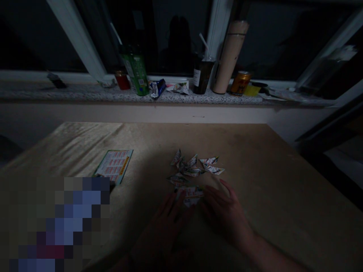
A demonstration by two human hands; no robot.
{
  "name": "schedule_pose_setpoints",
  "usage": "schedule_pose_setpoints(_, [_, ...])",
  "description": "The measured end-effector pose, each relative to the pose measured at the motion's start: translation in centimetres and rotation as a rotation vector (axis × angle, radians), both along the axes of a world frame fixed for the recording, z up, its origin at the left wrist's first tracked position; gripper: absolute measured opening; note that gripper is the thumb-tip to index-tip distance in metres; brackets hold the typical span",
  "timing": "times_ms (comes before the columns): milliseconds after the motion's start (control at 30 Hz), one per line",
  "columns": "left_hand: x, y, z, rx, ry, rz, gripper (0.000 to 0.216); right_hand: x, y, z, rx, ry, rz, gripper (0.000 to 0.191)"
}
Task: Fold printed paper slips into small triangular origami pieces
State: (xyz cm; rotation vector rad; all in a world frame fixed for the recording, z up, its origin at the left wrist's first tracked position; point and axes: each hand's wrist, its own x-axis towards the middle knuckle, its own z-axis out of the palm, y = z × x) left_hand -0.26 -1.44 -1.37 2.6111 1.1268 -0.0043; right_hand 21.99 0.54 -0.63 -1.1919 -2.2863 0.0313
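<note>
The room is dim. On the brown table (255, 158) lies a cluster of several small folded printed-paper pieces (195, 168). Just in front of them both my hands rest on one more printed paper piece (190, 195). My left hand (167, 223) presses its near left side with the fingers spread. My right hand (224, 207) lies on its right side, fingertips on the paper. Whether either hand grips the paper or only presses it flat is hard to see in the dark.
A printed leaflet (114, 165) lies on the table to the left. A blurred patch covers the lower left corner. On the stone windowsill (85, 92) behind stand a green bottle (136, 71), a red jar (122, 80), a dark cup with straw (202, 73), a tall beige flask (231, 56) and an orange can (240, 83).
</note>
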Motion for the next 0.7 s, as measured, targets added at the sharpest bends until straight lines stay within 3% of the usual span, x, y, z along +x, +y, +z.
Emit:
schedule_pose_setpoints(200, [0.0,0.2,-0.1,-0.003,-0.003,0.0,0.086,-0.2,0.0,0.1,-0.017,-0.006,-0.008,0.017])
schedule_pose_setpoints(500, [0.9,0.0,1.5,0.137,0.008,0.065,0.07,-0.2,0.3,0.3,-0.017,0.02,0.01,0.013])
schedule_pose_setpoints(700, [2.4,0.2,0.5,0.173,-0.051,0.07,0.067,-0.2,0.2,-0.1,-0.023,-0.03,0.034,0.015])
